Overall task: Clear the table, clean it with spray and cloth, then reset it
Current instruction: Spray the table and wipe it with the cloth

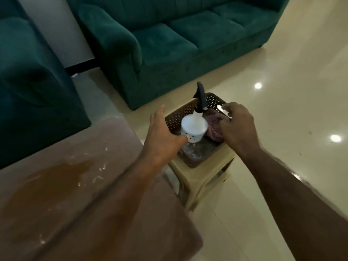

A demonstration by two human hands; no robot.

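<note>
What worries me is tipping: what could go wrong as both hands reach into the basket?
The spray bottle stands upright in the basket on a stool; the left hand beside it could knock it over. The right hand is over the cloth beside the bottle; pulling it out may drag the bottle. The left forearm passes over the brown spill on the table and could smear it.

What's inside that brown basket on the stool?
A white spray bottle with a black trigger stands in the basket, and a checked cloth lies beside it. The right hand covers part of the cloth and whatever lies under it.
</note>
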